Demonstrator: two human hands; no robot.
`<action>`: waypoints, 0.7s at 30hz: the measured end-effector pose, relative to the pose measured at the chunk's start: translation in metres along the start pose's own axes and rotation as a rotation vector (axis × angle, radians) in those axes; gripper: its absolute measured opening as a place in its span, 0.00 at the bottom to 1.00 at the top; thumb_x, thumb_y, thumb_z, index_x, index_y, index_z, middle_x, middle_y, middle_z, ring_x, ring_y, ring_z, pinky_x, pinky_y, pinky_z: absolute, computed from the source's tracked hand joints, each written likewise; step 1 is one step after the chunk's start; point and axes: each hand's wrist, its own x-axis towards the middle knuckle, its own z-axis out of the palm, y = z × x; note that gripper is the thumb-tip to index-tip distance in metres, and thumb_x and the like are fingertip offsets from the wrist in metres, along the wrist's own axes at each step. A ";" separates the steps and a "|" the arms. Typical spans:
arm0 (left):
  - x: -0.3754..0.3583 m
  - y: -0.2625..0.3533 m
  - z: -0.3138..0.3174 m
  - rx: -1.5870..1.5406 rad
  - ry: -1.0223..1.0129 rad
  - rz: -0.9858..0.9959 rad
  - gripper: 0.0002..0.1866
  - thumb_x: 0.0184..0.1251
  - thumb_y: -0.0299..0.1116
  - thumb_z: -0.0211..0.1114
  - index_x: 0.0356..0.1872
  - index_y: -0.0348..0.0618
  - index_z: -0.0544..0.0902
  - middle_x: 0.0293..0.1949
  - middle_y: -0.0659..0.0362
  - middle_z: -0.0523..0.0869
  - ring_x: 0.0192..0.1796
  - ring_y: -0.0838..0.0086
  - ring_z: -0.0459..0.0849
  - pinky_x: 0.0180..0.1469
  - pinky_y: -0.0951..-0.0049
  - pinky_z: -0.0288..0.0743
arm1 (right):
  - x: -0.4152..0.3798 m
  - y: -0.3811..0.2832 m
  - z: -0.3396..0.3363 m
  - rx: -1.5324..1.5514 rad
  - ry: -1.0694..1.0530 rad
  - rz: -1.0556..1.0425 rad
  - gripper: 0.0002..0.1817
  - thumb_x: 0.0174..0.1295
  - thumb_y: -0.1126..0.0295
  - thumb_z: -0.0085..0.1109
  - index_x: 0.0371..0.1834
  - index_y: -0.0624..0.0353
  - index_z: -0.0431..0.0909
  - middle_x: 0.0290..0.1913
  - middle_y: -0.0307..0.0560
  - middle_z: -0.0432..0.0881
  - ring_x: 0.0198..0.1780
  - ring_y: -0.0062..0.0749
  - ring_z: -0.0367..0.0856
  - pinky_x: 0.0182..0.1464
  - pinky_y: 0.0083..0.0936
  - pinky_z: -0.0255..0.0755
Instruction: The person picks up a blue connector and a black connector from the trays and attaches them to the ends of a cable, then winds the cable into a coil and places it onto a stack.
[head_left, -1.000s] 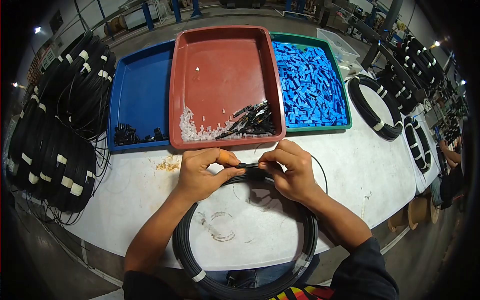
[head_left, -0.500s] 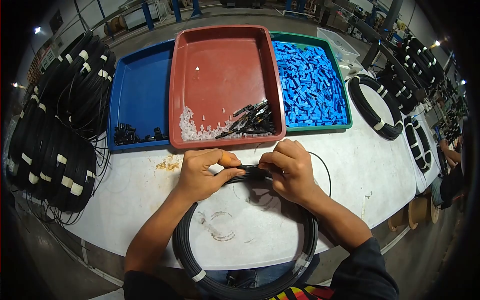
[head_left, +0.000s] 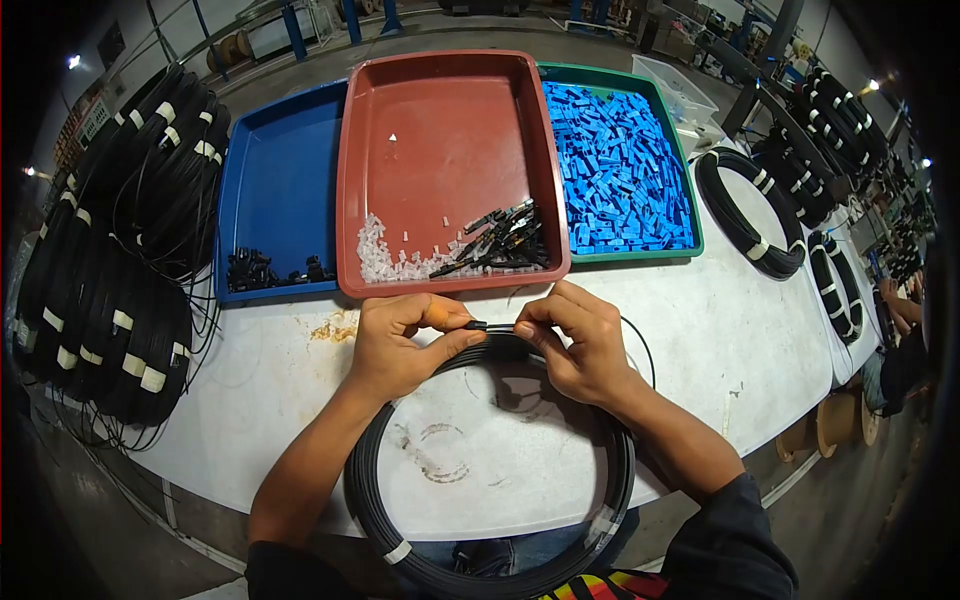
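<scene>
A coil of black cable [head_left: 622, 470] lies over the table's front edge, bound with white tape. Above its far side, my left hand [head_left: 405, 340] pinches a small black connector piece [head_left: 478, 325] between thumb and forefinger. Facing it, my right hand [head_left: 578, 335] grips the cable's loose end [head_left: 503, 327] in a pinch, and the two meet in the gap between my fingertips. From behind my right hand a single strand [head_left: 645, 345] arcs back down to the coil.
Behind the hands, a red tray [head_left: 450, 130] holds clear caps and black connectors. Beside it stand a blue tray [head_left: 280, 170] with black parts and a green tray [head_left: 625, 255] of blue clips. Taped cable coils [head_left: 110, 330] pile at left; another coil [head_left: 752, 215] lies right.
My hands have drawn slightly apart, so the black connector piece and cable end now show between my fingertips. The coil and trays stay in place.
</scene>
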 end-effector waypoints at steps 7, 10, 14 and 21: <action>0.000 0.004 -0.001 -0.034 -0.019 -0.019 0.10 0.54 0.16 0.81 0.34 0.32 0.87 0.37 0.49 0.92 0.40 0.74 0.90 0.46 0.75 0.84 | 0.001 -0.003 -0.002 -0.017 -0.041 -0.032 0.06 0.56 0.79 0.72 0.33 0.62 0.83 0.27 0.46 0.78 0.25 0.38 0.79 0.27 0.31 0.71; 0.001 0.005 0.000 -0.008 -0.017 -0.011 0.10 0.53 0.17 0.81 0.32 0.32 0.87 0.36 0.49 0.91 0.40 0.75 0.89 0.45 0.76 0.83 | 0.001 -0.001 -0.001 -0.042 -0.043 -0.070 0.05 0.57 0.79 0.71 0.33 0.62 0.83 0.27 0.45 0.78 0.24 0.37 0.79 0.26 0.31 0.70; 0.001 0.001 -0.001 0.011 -0.012 0.016 0.09 0.53 0.20 0.82 0.32 0.32 0.89 0.35 0.53 0.92 0.38 0.75 0.90 0.44 0.77 0.83 | 0.000 -0.002 -0.002 -0.029 -0.052 -0.050 0.05 0.58 0.78 0.71 0.33 0.62 0.83 0.28 0.46 0.78 0.25 0.36 0.79 0.28 0.30 0.71; 0.005 0.005 -0.001 0.129 -0.078 0.148 0.10 0.52 0.20 0.82 0.27 0.33 0.86 0.34 0.50 0.92 0.36 0.72 0.91 0.40 0.75 0.84 | 0.001 0.000 -0.005 0.303 -0.106 0.264 0.05 0.62 0.76 0.69 0.35 0.66 0.84 0.31 0.49 0.81 0.28 0.35 0.80 0.32 0.29 0.71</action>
